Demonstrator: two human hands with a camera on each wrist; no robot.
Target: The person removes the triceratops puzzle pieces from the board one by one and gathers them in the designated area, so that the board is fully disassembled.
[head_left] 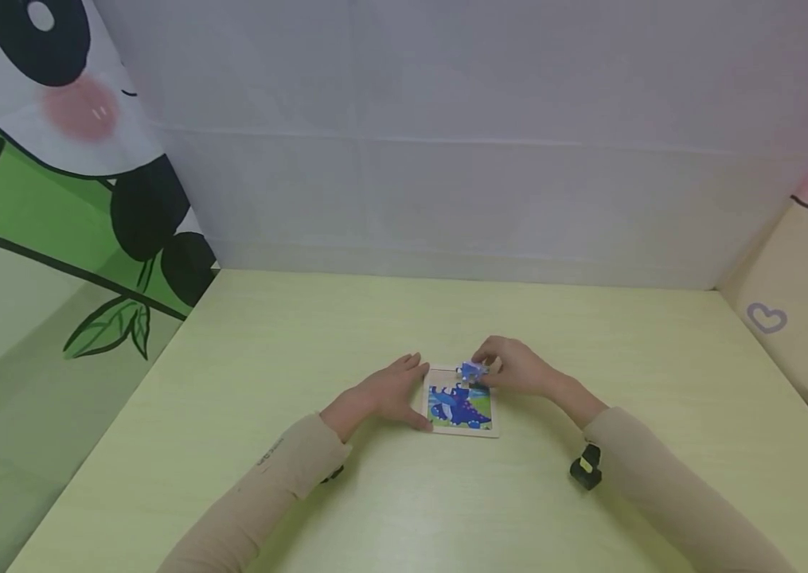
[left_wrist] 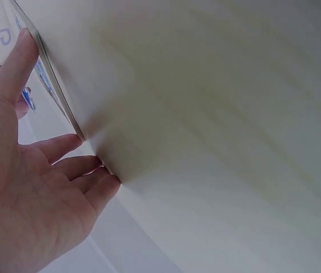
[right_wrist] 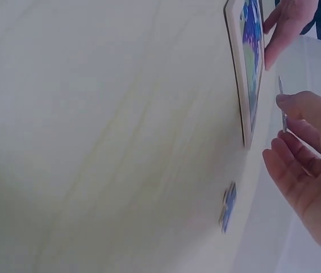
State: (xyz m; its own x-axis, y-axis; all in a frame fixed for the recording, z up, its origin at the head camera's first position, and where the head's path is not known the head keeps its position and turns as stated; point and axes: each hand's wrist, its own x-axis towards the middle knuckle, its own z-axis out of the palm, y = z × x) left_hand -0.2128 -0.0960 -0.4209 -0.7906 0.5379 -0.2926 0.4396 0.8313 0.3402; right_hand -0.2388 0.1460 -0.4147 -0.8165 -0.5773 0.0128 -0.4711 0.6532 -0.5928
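Note:
A jigsaw puzzle board (head_left: 462, 434) with a pale wooden frame lies flat on the table, showing a blue dinosaur picture. Bare wood shows along its top part. My left hand (head_left: 396, 390) rests at the board's left edge; its thumb touches the near corner and the fingertips the far one. In the left wrist view those fingers (left_wrist: 98, 187) are fairly straight against table and frame. My right hand (head_left: 518, 368) pinches a blue puzzle piece (head_left: 471, 371) just over the board's top right part. The right wrist view shows that piece edge-on, between thumb and fingers.
Another puzzle piece (right_wrist: 227, 207) lies on the table past the board, beneath the right hand. The pale table (head_left: 346, 318) ends at a white cloth wall (head_left: 461, 207) behind. Printed side panels (head_left: 88, 239) stand left and right.

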